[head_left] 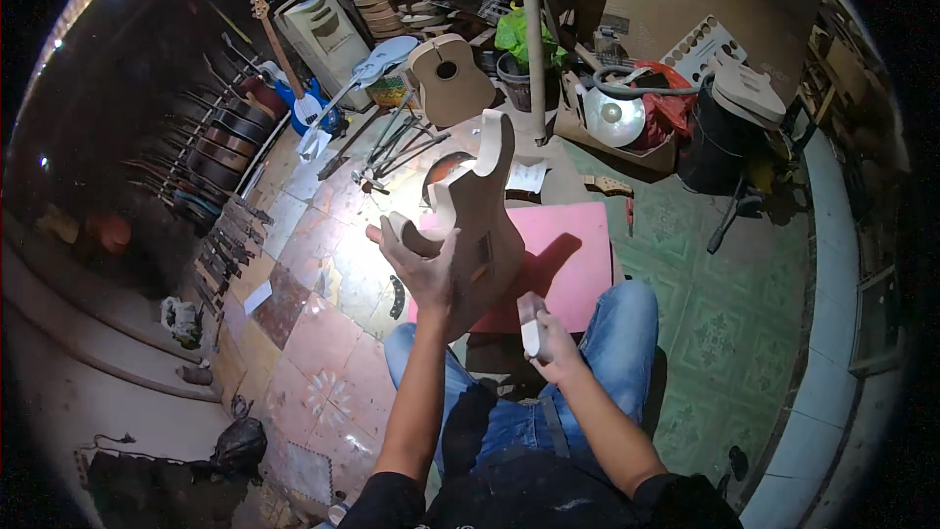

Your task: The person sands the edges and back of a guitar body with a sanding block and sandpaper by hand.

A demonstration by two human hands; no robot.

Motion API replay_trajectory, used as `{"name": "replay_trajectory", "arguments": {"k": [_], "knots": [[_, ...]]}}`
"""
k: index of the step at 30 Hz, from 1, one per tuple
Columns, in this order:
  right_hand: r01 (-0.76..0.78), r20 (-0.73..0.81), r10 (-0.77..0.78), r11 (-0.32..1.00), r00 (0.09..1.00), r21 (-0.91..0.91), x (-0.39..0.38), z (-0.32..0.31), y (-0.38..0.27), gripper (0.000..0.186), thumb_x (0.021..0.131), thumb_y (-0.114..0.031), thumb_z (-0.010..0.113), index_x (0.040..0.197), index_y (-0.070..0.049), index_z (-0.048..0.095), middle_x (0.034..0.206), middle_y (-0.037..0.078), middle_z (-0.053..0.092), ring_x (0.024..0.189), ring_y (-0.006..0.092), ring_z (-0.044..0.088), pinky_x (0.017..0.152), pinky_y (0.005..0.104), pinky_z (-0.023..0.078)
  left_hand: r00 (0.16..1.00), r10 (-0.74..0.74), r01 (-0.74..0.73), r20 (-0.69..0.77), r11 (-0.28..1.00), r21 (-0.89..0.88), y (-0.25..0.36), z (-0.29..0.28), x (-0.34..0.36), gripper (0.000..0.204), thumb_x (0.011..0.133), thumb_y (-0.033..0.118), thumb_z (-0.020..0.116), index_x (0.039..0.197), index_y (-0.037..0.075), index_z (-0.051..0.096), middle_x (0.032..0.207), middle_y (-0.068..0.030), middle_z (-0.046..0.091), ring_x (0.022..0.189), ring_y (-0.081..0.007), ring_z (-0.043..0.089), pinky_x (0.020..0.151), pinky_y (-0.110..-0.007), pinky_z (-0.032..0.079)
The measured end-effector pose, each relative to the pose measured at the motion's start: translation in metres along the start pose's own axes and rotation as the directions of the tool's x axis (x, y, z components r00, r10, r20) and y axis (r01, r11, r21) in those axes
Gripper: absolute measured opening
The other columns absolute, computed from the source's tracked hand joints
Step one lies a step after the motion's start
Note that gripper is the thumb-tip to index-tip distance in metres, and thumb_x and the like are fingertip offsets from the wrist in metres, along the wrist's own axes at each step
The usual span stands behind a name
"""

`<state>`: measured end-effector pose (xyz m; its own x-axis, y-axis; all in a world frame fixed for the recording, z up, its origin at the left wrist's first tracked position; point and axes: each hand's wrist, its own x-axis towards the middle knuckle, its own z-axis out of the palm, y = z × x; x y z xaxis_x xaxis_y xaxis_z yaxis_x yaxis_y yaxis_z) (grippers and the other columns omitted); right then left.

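An unfinished wooden electric guitar body [497,240] is raised in front of me, tilted with one horn pointing up. My left hand [428,269] grips it at its left edge, fingers wrapped around the wood. Lower right of the body, my right hand [561,355] is closed around a pale block [531,321], which looks like a sanding block. The block stands a little apart from the guitar body. Beneath both lies a flat pink board [580,235] in front of my knees.
Hand tools [406,142] lie on the tiles ahead, near a blue electric guitar [308,110] and an acoustic guitar body [452,88]. Several guitars stand in a rack [220,152] at left. A black bin [713,152] stands at right beside a full carton [617,152].
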<state>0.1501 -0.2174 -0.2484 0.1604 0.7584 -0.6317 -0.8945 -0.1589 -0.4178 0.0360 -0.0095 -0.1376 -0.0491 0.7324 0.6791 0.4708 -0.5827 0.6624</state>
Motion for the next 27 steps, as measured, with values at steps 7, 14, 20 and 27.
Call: {"name": "replay_trajectory", "arguments": {"k": [7, 14, 20, 27], "knots": [[-0.008, 0.15, 0.012, 1.0, 0.989, -0.028, 0.053, -0.049, 0.049, 0.023, 0.092, -0.032, 0.071, 0.106, -0.014, 0.066, 0.09, 0.001, 0.068, 0.076, 0.0174, 0.068, 0.068, 0.0349, 0.054, 0.997, -0.078, 0.078, -0.01, 0.997, -0.018, -0.012, -0.001, 0.012, 0.088, 0.079, 0.02, 0.09, 0.15, 0.002, 0.041, 0.144, -0.0296, 0.053, 0.139, -0.0434, 0.05, 0.115, -0.049, 0.041], [0.071, -0.041, -0.078, 0.986, 0.996, -0.153, 0.038, -0.033, 0.033, 0.031, 0.095, -0.015, 0.065, 0.124, -0.005, 0.062, 0.1, 0.004, 0.071, 0.086, 0.0146, 0.07, 0.075, 0.0322, 0.057, 0.865, -0.306, 0.502, 0.398, 0.563, -0.657, -0.024, -0.029, 0.048, 0.031, 0.107, 0.037, 0.054, 0.108, 0.006, 0.054, 0.091, -0.0072, 0.057, 0.076, -0.0185, 0.062, 0.074, -0.034, 0.054], [0.516, 0.09, -0.518, 0.788, 0.85, -0.337, -0.007, 0.054, -0.015, 0.047, 0.09, -0.011, 0.075, 0.129, 0.002, 0.051, 0.115, 0.013, 0.064, 0.099, 0.0165, 0.066, 0.085, 0.0319, 0.056, 0.802, -0.212, 0.574, 0.559, 0.532, -0.623, -0.007, -0.04, 0.043, 0.027, 0.107, 0.031, 0.052, 0.097, 0.006, 0.054, 0.085, -0.0077, 0.056, 0.078, -0.0187, 0.059, 0.078, -0.034, 0.053], [0.765, 0.323, -0.698, 0.532, 0.639, -0.363, -0.029, 0.114, -0.042, 0.048, 0.091, -0.001, 0.073, 0.132, 0.002, 0.048, 0.116, 0.011, 0.064, 0.098, 0.0139, 0.067, 0.085, 0.0288, 0.056, 0.721, -0.201, 0.664, 0.663, 0.475, -0.578, 0.005, -0.033, 0.024, 0.045, 0.111, 0.045, 0.04, 0.088, 0.008, 0.051, 0.082, -0.0062, 0.056, 0.081, -0.0182, 0.057, 0.078, -0.034, 0.051]]}}
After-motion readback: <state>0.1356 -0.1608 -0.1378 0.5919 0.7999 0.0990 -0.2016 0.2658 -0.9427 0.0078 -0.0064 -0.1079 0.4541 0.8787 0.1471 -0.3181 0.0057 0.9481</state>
